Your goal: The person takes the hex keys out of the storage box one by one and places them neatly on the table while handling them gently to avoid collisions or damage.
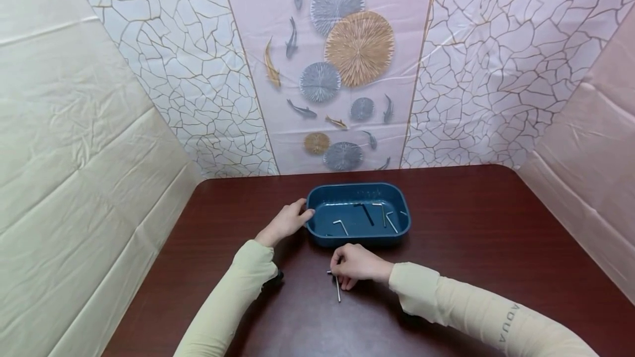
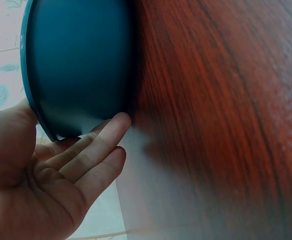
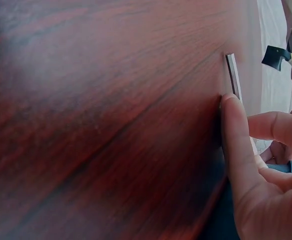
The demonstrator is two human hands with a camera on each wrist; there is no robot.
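A blue plastic tray [image 1: 357, 240] stands on the table with several L-shaped hex keys inside, among them a black hex key [image 1: 366, 215] and a silver hex key [image 1: 342, 227]. At its left end my left hand [image 1: 286, 221] holds the rim. The left wrist view has the thumb hooked over the edge of the tray [image 2: 81, 60] and the fingers along the outer wall. In front of the tray, my right hand [image 1: 358, 265] pinches a silver hex key [image 1: 339, 290] near its bend, its long arm pointing toward me. That hex key [image 3: 233, 75] is partly covered by fingers in the right wrist view.
The dark red-brown table [image 1: 461, 225] extends on both sides of the tray. A patterned cloth wall [image 1: 347, 125] rises behind it, with pale cloth walls to the left and right. A dark wrist device [image 3: 274, 57] is on the left arm.
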